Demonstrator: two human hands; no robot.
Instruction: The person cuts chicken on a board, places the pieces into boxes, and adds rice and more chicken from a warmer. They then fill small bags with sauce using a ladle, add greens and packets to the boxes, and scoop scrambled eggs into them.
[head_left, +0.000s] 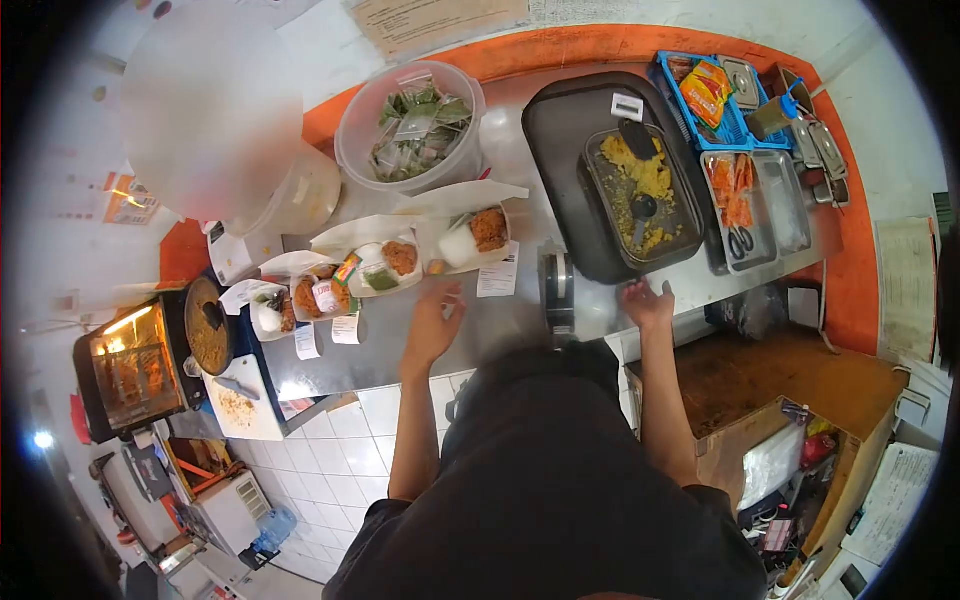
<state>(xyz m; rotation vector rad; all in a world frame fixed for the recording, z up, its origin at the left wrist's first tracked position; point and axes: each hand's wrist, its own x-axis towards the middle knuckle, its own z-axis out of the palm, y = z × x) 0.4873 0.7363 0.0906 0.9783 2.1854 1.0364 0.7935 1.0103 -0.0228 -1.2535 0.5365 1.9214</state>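
Observation:
My left hand (434, 322) is over the front of the steel counter (395, 335), fingers loosely bent and apart, with nothing visible in it. Just beyond it stands an open paper food box (458, 258) with white rice and a piece of fried chicken (489, 230). A printed receipt (498, 272) lies to the right of that hand. My right hand (648, 303) is at the counter's front edge, fingers spread and slightly curled, holding nothing. Nearest to it is a large black tray (560, 130), bearing a metal pan (690, 240) of yellow crumbly food (640, 180). A dark and silver device (557, 290) sits between my hands.
More open food boxes (375, 268) line the counter leftward. Behind them is a clear tub (345, 150) of leaf-filled bags. Scissors (740, 242) lie in a tray at right, near a blue basket (735, 130). A lit oven (135, 365) and cutting board (245, 415) are far left.

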